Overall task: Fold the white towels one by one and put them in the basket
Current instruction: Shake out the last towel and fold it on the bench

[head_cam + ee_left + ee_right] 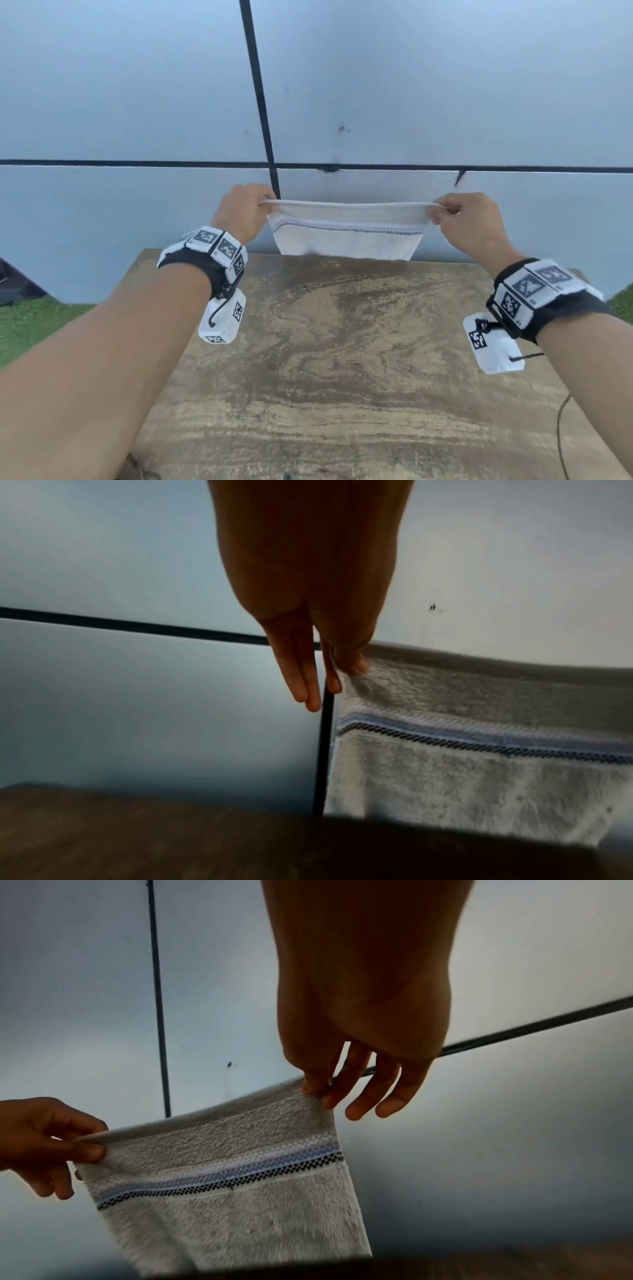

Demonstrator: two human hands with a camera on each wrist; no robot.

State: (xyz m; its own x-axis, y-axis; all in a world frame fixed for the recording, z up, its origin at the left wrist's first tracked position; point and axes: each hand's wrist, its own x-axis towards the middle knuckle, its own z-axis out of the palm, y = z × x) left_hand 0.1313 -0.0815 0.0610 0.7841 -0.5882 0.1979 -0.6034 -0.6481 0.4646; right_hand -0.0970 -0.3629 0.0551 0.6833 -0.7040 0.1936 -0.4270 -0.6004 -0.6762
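A white towel (347,236) with a blue and black woven stripe hangs stretched in the air beyond the far edge of the wooden table (342,359). My left hand (245,212) pinches its top left corner between thumb and finger, the other fingers straight. My right hand (462,219) pinches the top right corner. In the left wrist view the towel (479,764) hangs right of the left hand (337,674). The right wrist view shows the towel (226,1191) held by the right hand (315,1093) and the left hand (51,1148). No basket is in view.
A grey panelled wall (137,102) with black seams stands right behind the table. Green grass (30,325) lies left of the table and at the far right. A thin cable (561,431) runs along the table's right edge.
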